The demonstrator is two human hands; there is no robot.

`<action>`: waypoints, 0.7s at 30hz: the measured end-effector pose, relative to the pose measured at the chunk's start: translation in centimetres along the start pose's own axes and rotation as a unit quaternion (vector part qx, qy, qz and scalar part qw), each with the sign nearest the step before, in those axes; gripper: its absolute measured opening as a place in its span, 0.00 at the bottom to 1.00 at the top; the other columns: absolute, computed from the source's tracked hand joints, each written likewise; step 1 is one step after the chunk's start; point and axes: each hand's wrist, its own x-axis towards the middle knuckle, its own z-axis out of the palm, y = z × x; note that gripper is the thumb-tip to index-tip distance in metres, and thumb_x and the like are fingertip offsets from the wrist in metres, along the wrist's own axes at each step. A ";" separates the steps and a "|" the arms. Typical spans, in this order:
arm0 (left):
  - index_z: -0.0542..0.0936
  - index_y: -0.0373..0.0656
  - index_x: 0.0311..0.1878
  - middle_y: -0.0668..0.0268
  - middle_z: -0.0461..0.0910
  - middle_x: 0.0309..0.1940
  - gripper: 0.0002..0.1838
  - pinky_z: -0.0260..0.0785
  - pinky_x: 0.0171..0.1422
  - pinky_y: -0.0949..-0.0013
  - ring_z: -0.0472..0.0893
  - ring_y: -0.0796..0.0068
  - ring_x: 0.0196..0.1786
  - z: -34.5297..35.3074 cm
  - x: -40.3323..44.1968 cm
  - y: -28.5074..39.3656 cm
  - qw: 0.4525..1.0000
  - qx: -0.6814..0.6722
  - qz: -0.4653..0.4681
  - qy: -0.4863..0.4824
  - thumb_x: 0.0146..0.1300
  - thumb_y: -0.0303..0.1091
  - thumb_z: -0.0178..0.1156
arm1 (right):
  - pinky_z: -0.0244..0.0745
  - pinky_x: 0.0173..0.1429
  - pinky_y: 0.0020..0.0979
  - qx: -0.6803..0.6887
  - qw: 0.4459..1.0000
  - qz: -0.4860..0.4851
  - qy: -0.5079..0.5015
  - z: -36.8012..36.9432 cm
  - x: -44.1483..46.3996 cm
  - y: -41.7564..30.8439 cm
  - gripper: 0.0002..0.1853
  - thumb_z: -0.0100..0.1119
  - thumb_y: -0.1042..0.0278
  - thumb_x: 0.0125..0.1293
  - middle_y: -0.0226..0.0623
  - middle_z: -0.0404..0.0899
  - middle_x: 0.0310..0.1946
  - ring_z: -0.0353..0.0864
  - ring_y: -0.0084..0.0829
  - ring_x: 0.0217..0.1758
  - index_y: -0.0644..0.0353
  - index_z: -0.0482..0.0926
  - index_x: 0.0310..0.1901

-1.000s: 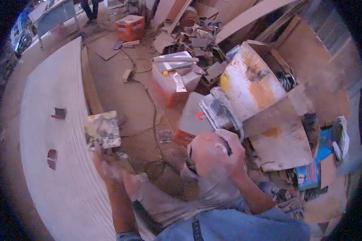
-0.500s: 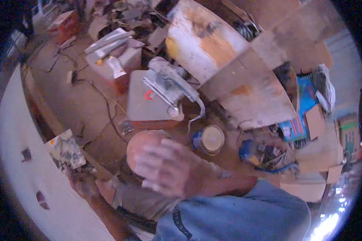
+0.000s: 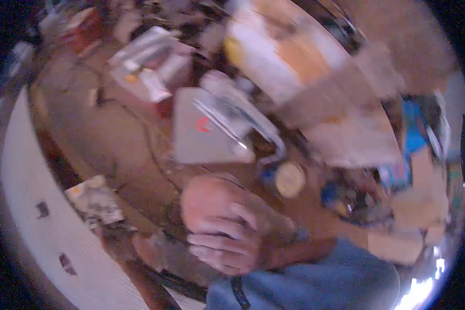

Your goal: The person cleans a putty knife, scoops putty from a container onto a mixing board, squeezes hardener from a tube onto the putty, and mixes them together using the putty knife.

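My right hand [image 3: 225, 243], dusty white on the fingers, is in front of my bare knee [image 3: 204, 201]. Its fingers are bent and close together; whatever lies under them, if anything, is hidden. My left hand [image 3: 113, 240] is at the lower left, dark and blurred. Just beyond it is a pale, dark-speckled square piece [image 3: 95, 199], overlapping the edge of a long white ridged panel [image 3: 31, 175]. The fingers of that hand are too unclear to show whether they grip the piece.
Ahead stands a grey-topped box [image 3: 206, 134] with a red mark, bearing a dusty corded power tool [image 3: 237, 106]. A round tin [image 3: 289, 180] stands right of my knee. Beyond are a stained board [image 3: 305, 51], another box with tools [image 3: 155, 62] and scattered cardboard [image 3: 395, 245].
The view has shifted, so most things appear farther right and lower. My right hand has moved down over the knee, and its fingers look more curled. My left hand stays beside the speckled piece.
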 end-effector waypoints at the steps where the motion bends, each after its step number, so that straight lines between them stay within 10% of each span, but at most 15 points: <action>1: 0.71 0.41 0.67 0.60 0.79 0.54 0.28 0.74 0.58 0.54 0.77 0.57 0.57 -1.8 0.6 -1.6 0.992 -0.125 0.006 0.001 0.73 0.50 0.51 | 0.51 0.76 0.62 0.002 1.000 -0.005 -0.014 -0.2 0.7 0.7 0.19 0.57 0.62 0.64 0.38 0.78 0.61 0.71 0.43 0.70 0.56 0.80 0.56; 15: 0.70 0.36 0.65 0.61 0.81 0.53 0.28 0.73 0.63 0.58 0.82 0.66 0.54 18.9 0.9 17.2 0.966 -0.229 -0.116 0.026 0.65 0.39 0.62 | 0.58 0.74 0.52 0.048 0.986 0.078 -0.137 0.0 15.7 0.5 0.12 0.59 0.71 0.67 0.37 0.83 0.49 0.78 0.40 0.59 0.59 0.83 0.50; 17: 0.72 0.36 0.64 0.61 0.82 0.53 0.27 0.73 0.63 0.59 0.83 0.68 0.53 19.9 0.1 20.4 0.969 -0.206 -0.139 0.017 0.65 0.40 0.63 | 0.68 0.66 0.49 -0.018 0.992 0.065 -0.111 1.1 17.0 0.3 0.05 0.66 0.70 0.60 0.37 0.84 0.37 0.80 0.40 0.49 0.58 0.83 0.37; 21: 0.74 0.36 0.62 0.62 0.82 0.53 0.26 0.73 0.60 0.61 0.82 0.70 0.52 22.5 -4.3 26.4 0.968 -0.107 -0.217 0.064 0.65 0.40 0.63 | 0.68 0.66 0.49 0.011 0.968 0.159 -0.193 -0.8 18.2 -1.8 0.09 0.62 0.63 0.68 0.43 0.83 0.44 0.78 0.48 0.56 0.56 0.83 0.45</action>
